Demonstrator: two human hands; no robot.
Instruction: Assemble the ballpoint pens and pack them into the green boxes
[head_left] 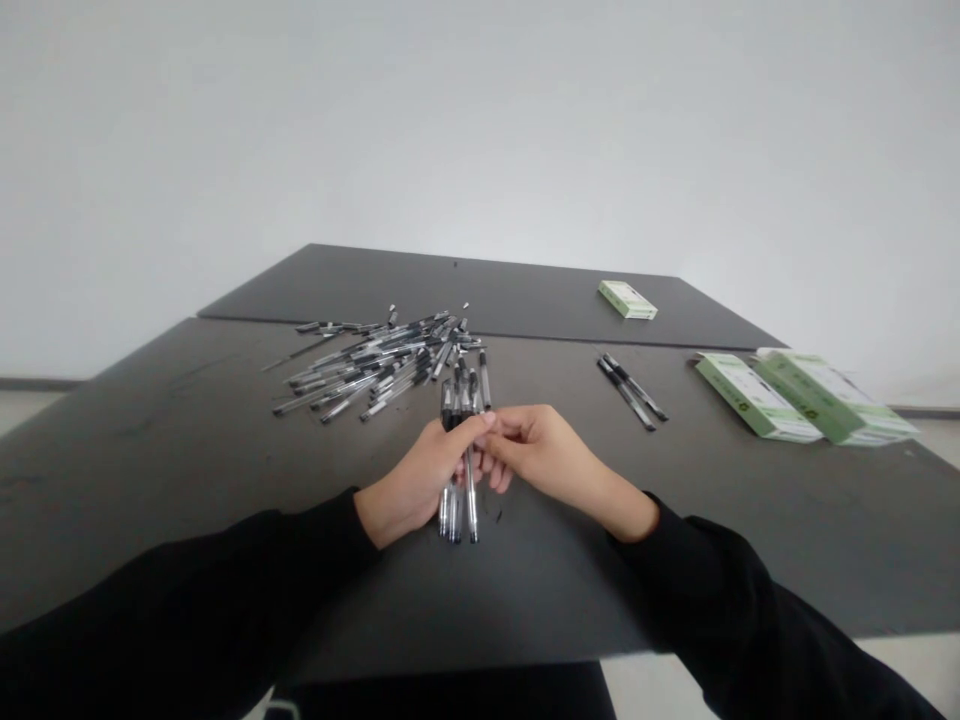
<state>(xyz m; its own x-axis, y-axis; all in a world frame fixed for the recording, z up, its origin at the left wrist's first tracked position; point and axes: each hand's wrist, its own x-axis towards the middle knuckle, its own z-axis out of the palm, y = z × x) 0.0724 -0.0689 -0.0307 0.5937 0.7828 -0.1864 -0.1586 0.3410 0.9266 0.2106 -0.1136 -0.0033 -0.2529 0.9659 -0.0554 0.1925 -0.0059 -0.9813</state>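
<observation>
Several clear gel pens with black caps form an upright-looking bundle (459,402) held out over the dark table. My left hand (420,480) grips this bundle around its middle. My right hand (540,450) comes in from the other side, its fingertips pinched against the same pens. Parts of the pens are hidden behind my fingers. Beyond my hands lies a loose, criss-crossed heap of similar pens (379,365). A small group of pens (630,392) lies side by side to the right, apart from my hands.
Two dark grey table tops (225,480) meet at a seam across the far part. Pale green-and-white boxes (757,398) lie at the right, with another (626,299) on the far top. A white wall stands behind; the table's near edge runs below my arms.
</observation>
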